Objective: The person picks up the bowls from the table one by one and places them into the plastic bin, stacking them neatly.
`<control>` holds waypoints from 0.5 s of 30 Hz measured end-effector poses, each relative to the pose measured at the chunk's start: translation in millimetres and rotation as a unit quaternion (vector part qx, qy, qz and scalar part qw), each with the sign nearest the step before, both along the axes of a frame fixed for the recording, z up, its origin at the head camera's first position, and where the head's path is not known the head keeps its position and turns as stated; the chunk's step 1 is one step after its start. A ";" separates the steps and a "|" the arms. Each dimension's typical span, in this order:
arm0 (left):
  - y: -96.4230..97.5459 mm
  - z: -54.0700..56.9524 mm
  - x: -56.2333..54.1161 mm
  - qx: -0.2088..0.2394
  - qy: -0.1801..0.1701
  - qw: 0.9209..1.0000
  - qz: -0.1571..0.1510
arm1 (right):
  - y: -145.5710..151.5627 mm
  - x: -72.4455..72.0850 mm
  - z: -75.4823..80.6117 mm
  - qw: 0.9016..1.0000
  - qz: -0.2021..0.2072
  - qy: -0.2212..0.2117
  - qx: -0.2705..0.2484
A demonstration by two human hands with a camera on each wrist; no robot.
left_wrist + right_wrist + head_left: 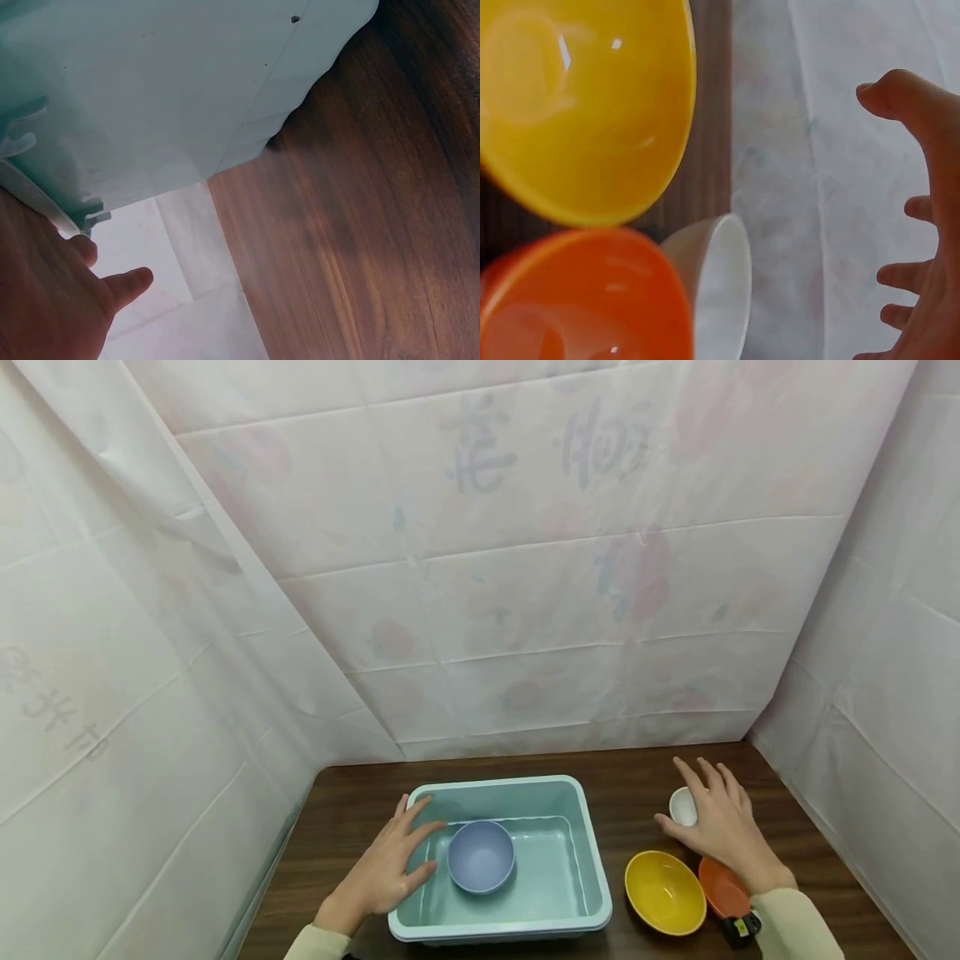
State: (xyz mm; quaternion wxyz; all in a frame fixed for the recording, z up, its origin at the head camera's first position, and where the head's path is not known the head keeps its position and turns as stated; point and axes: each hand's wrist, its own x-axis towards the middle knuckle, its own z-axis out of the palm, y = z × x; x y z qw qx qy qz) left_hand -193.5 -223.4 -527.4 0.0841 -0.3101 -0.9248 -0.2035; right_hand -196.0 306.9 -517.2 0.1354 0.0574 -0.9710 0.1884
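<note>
A light teal plastic basin stands on the table with a blue-purple bowl inside it. My left hand is at the basin's left rim, fingers spread; whether it touches the rim I cannot tell. In the left wrist view the basin's outer wall fills the upper part. My right hand hovers with spread fingers over a small white bowl, partly hiding it. Nearer to me are a yellow bowl and an orange bowl, the latter partly covered by the right wrist.
The dark wooden table is bordered by white printed sheets at the back and both sides. In the right wrist view, the orange bowl's rim comes close to the yellow and white bowls. A black wrist camera sits by the right sleeve.
</note>
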 end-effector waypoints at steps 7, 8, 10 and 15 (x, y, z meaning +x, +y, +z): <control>0.1 0.8 -0.5 -0.003 0.000 1.000 0.001 | 17.5 -9.1 -12.7 0.998 -0.019 -0.057 0.008; 0.0 1.1 -0.6 -0.003 0.000 1.000 0.001 | 19.7 -10.4 -14.2 0.998 -0.021 -0.060 0.011; 0.0 1.6 -0.7 -0.004 0.001 1.000 0.001 | 22.9 -12.6 -16.5 0.997 -0.026 -0.066 0.017; -0.9 2.3 0.3 -0.003 0.001 1.000 0.000 | 28.1 -17.7 -19.9 0.996 -0.027 -0.083 0.023</control>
